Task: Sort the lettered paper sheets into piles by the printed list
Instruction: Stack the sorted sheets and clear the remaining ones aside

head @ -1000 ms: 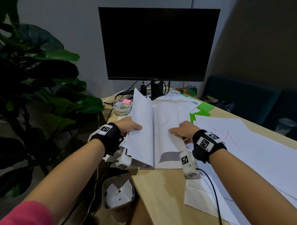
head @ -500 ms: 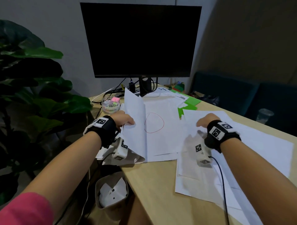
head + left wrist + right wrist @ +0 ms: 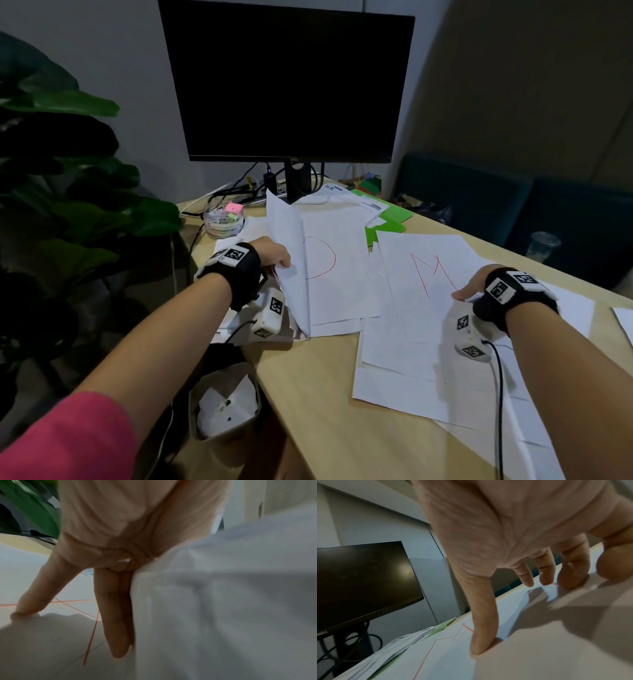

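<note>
Where the table (image 3: pixel 342 404) carries two white piles side by side, the sheet marked M (image 3: pixel 424 274) tops the right pile and the sheet with a red O (image 3: pixel 337 270) lies flat on the left one. The right hand (image 3: pixel 474 286) rests on the M sheet with fingers spread and fairly straight, thumb pressing the paper. The left hand (image 3: pixel 272 255) holds a raised sheet (image 3: pixel 287 240) upright beside the O, thumb on its face. A dark monitor (image 3: pixel 287 85) stands behind, with a plant (image 3: pixel 68 192) at left.
</note>
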Demonstrator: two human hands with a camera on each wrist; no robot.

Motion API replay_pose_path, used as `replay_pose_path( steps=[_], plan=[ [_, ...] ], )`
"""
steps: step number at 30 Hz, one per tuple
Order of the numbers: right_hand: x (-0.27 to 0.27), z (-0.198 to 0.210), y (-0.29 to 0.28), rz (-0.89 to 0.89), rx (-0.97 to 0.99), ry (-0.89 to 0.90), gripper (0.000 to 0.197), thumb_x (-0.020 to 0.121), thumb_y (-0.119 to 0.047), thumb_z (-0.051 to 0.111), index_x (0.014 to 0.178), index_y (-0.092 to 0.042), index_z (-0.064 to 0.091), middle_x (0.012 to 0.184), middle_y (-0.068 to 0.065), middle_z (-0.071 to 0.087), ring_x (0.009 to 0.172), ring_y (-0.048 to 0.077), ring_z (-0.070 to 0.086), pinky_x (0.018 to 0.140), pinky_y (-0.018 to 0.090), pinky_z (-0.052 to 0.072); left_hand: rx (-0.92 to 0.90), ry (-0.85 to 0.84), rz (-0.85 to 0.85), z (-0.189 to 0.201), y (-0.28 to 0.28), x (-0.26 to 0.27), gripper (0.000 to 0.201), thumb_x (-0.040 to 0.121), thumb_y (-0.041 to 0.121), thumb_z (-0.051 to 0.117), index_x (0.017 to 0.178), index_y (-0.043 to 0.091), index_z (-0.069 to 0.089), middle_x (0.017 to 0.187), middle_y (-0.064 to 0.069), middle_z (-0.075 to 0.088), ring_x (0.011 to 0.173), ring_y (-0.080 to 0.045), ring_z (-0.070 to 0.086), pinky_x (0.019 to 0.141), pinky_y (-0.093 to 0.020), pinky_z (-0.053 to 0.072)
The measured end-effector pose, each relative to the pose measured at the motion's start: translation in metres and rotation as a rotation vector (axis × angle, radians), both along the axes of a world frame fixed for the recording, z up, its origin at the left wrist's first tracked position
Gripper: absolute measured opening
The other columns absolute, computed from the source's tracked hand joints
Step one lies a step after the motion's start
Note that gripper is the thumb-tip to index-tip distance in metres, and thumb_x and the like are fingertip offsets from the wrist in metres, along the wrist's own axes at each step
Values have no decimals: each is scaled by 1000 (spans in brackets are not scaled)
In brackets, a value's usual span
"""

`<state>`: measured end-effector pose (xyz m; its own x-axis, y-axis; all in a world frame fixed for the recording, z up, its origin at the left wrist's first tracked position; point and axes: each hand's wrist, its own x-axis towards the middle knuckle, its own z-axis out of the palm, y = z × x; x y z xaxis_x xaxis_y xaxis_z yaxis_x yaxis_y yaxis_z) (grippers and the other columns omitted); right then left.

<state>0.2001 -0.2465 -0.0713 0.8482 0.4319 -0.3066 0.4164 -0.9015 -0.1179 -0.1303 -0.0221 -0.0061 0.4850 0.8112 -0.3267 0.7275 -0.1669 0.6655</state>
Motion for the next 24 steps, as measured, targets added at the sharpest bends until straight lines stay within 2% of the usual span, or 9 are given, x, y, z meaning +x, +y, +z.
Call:
replay_pose_path(
  steps=[3,6,9,11,12,14,17,21,24],
  plan=[
    [3,1,-2,-21,5,9,58,31,-69,74,66,-22,70,79,5,69,81,26,63,83,38,52,6,7,11,1,0,0,14,90,9,57,97,-2,54,69,-13,54,54,-24,51,40,-19,40],
    [5,-1,-4,-7,31,39,51,40,-62,77,68,-20,71,79,3,72,82,25,65,87,39,49,2,9,10,-1,1,-1,16,90,10,57,99,-3,55,70,-13,55,56,-23,52,47,-23,41],
    [-14,10,-8,-62,-1,-25,60,40,-70,73,72,-20,68,89,8,65,89,28,54,75,35,42,-3,7,14,-2,0,-1,20,90,10,57,104,-4,56,71,-13,57,56,-23,54,47,-23,41],
    [0,2,-7,-74,36,-12,60,42,-71,73,74,-20,67,92,10,62,91,30,54,80,37,45,-1,10,11,-2,0,-2,24,89,11,57,107,-4,57,72,-13,57,56,-23,54,47,-23,42],
    [4,0,-5,-59,28,-2,66,35,-73,74,74,-20,68,91,10,64,91,30,56,83,40,47,0,7,11,-2,1,-3,23,90,11,57,107,-4,57,71,-13,57,55,-23,54,45,-22,42],
    [4,3,-6,-29,31,-13,69,32,-73,74,73,-19,67,86,9,64,84,28,60,78,37,52,1,-1,20,-3,2,-4,19,90,11,57,103,-3,56,70,-12,57,54,-22,54,45,-22,42],
    [-31,23,-19,15,89,-34,40,64,-49,80,74,-14,64,81,8,64,76,24,62,72,30,51,-9,-11,29,-4,2,-5,14,89,9,57,98,-2,55,69,-12,57,55,-22,53,47,-23,41],
    [-34,28,-23,17,196,54,27,71,-25,82,85,-5,69,93,12,67,89,29,63,87,34,51,-6,-6,38,-5,2,-4,16,89,11,59,98,-1,56,70,-12,57,56,-24,53,50,-24,42],
    [-41,28,-26,12,239,69,12,73,-13,80,71,-13,68,90,9,61,87,28,60,80,32,47,-4,-4,38,-6,3,-3,20,87,12,60,101,-2,57,75,-14,58,59,-26,54,53,-26,44]
  ],
)
